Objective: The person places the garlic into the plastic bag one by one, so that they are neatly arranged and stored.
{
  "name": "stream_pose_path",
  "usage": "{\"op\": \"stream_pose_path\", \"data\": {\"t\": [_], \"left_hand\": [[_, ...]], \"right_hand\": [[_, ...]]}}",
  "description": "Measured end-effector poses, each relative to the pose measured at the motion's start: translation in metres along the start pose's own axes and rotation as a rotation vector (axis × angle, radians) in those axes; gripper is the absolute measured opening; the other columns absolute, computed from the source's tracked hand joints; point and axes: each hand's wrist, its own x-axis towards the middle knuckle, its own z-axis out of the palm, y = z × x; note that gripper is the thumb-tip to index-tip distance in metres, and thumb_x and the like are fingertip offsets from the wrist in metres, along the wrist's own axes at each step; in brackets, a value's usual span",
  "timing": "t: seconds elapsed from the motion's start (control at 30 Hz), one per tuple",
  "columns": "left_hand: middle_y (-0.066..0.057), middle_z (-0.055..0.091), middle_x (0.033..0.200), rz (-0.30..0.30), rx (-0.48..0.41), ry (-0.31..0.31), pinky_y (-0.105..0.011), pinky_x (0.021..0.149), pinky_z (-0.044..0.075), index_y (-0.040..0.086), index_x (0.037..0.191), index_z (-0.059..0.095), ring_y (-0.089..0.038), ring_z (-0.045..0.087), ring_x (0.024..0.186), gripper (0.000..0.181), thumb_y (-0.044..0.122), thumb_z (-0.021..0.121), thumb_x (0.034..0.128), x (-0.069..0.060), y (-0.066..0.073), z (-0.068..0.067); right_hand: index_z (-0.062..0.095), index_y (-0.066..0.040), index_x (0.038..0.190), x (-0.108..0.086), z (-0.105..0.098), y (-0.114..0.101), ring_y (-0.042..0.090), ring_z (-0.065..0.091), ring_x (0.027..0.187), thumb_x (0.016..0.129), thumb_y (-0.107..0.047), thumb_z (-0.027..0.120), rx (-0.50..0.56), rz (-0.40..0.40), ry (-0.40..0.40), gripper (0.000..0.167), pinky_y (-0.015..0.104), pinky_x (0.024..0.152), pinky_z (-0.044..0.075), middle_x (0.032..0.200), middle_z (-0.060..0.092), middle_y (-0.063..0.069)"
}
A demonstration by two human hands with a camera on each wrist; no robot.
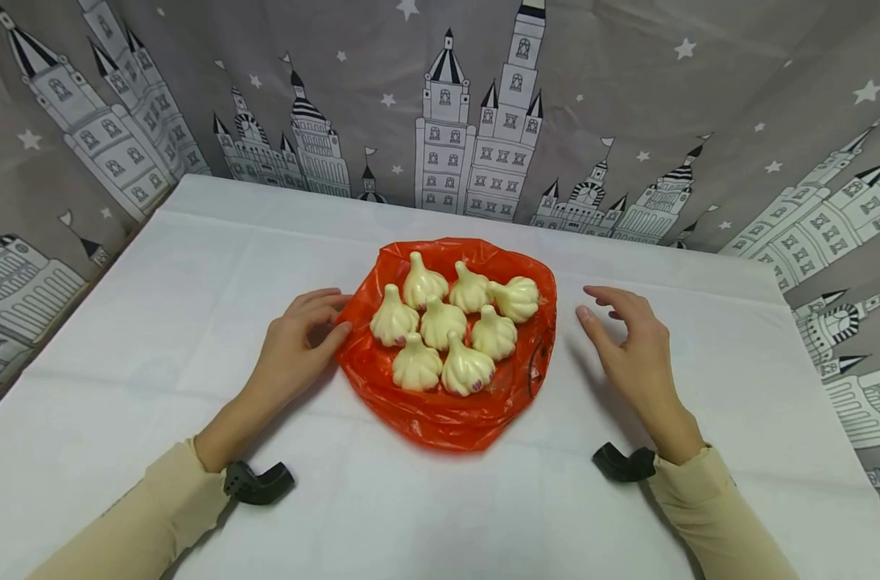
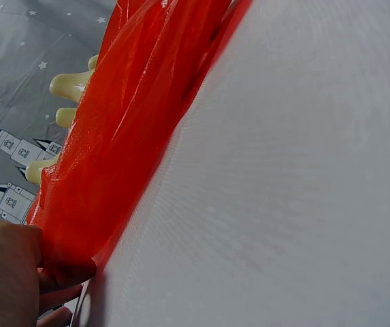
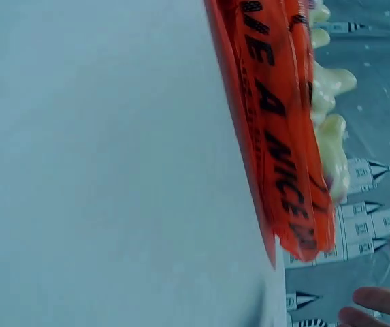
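A red plastic bag (image 1: 447, 427) lies with its mouth spread wide and its sides pushed low, mid-table. Several pale garlic bulbs (image 1: 443, 325) stand grouped inside, most with stems up; one at the right leans over. My left hand (image 1: 295, 346) is at the bag's left rim, thumb and forefinger pinching the red film (image 2: 79, 225). Part of that grip is hidden behind the plastic in the left wrist view. Off the bag's right side, my right hand (image 1: 631, 346) hovers with thumb and fingers apart, holding nothing. Its fingertips (image 3: 385, 300) show at the right wrist view's edge.
A white cloth covers the table (image 1: 324, 507). Behind and around it hangs a grey curtain (image 1: 592, 97) printed with castles and stars. Each wrist carries a black device (image 1: 258, 483) below a beige sleeve. Black lettering (image 3: 283, 157) runs along the bag's right side.
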Motion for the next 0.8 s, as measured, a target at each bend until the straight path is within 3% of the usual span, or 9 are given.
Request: {"op": "stream_pose_path", "data": {"t": [0.13,0.37,0.6,0.8], "left_hand": [[-0.017,0.069,0.137,-0.002,0.001,-0.002,-0.062,0.117,0.041,0.004,0.089,0.074,-0.034,0.054,0.139,0.010,0.007,0.070,0.0980,0.000,-0.001,0.000],[-0.017,0.069,0.137,-0.001,0.002,0.005,-0.062,0.117,0.041,0.005,0.088,0.074,-0.034,0.054,0.139,0.012,0.008,0.070,0.0983,-0.001,-0.002,0.000],[-0.017,0.069,0.137,-0.007,-0.002,0.000,-0.062,0.117,0.040,0.005,0.088,0.074,-0.034,0.054,0.140,0.012,0.008,0.069,0.0984,-0.001,-0.003,-0.001],[-0.017,0.069,0.137,-0.013,-0.012,0.003,-0.062,0.118,0.040,0.004,0.089,0.074,-0.034,0.054,0.140,0.011,0.007,0.070,0.0983,-0.003,-0.003,-0.001]], "right_hand": [[0.071,-0.012,0.134,-0.011,-0.012,0.010,0.031,0.063,0.119,0.101,-0.021,0.071,-0.021,0.015,0.007,0.034,0.045,0.097,0.049,0.127,0.071,0.013],[0.071,-0.014,0.136,-0.033,-0.037,0.031,0.035,0.065,0.113,0.101,-0.020,0.071,-0.060,0.039,0.024,0.035,0.018,0.092,0.041,0.123,0.072,0.016],[0.067,-0.013,0.140,-0.062,-0.060,0.050,0.038,0.065,0.109,0.102,-0.018,0.070,-0.130,0.108,0.022,0.039,0.007,0.091,0.034,0.127,0.070,0.018],[0.064,-0.012,0.144,-0.068,-0.070,0.060,0.044,0.064,0.113,0.103,-0.020,0.068,-0.152,0.117,-0.008,0.042,0.003,0.091,0.030,0.132,0.067,0.021]]}}
